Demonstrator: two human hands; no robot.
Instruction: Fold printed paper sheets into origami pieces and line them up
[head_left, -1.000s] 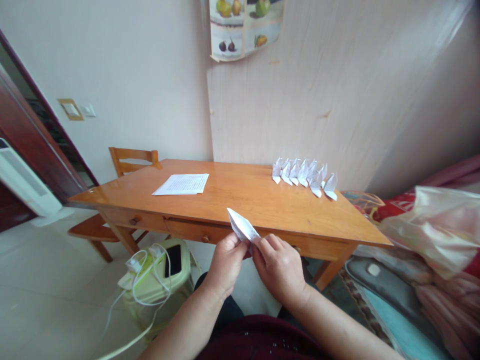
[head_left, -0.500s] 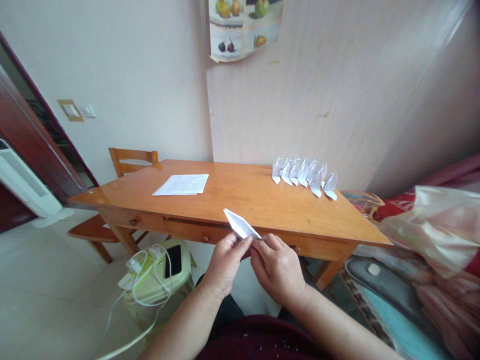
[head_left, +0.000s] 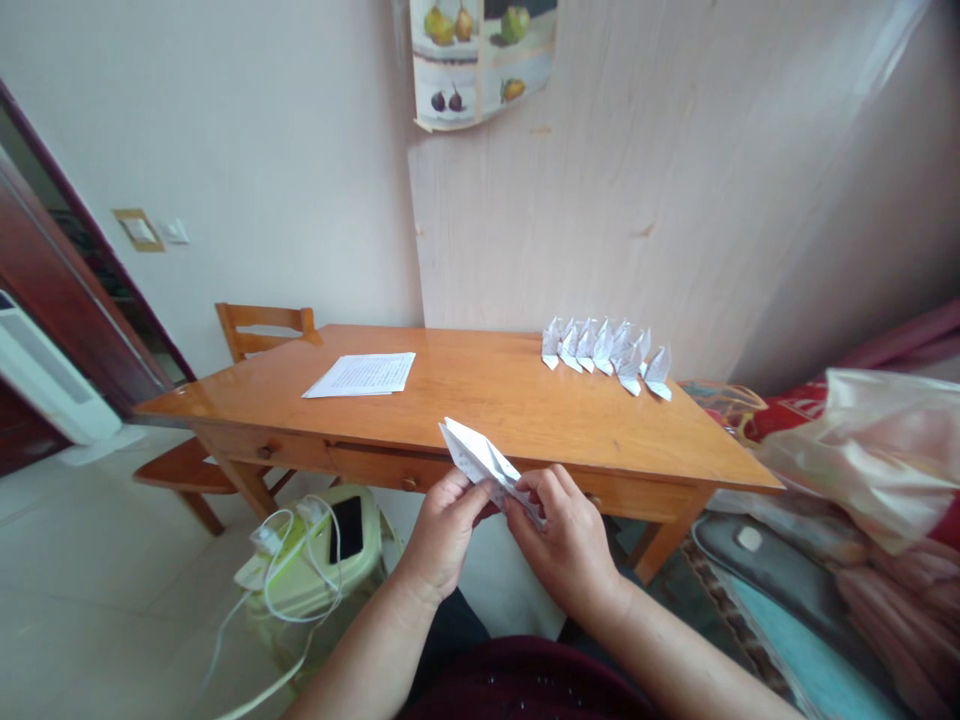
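A piece of folded white paper (head_left: 478, 452), pointed toward the upper left, is held in front of the table edge. My left hand (head_left: 444, 525) pinches its lower left side between thumb and fingers. On the lower right end, the thumb and fingers of my right hand (head_left: 564, 535) are closed. Several folded paper figures (head_left: 604, 348) with upright points stand in a cluster at the back right of the wooden table (head_left: 480, 385). A stack of printed sheets (head_left: 361, 374) lies on the table's left side.
Left of my legs, a pale green stool (head_left: 322, 590) carries a black phone (head_left: 346, 530) and white cables (head_left: 281, 580). A wooden chair (head_left: 266, 325) stands behind the table's left end. Plastic bags (head_left: 862, 450) are piled at the right.
The folded paper has turned so that more of its layered side shows and its layers have parted slightly. My right fingers have shifted along its lower end.
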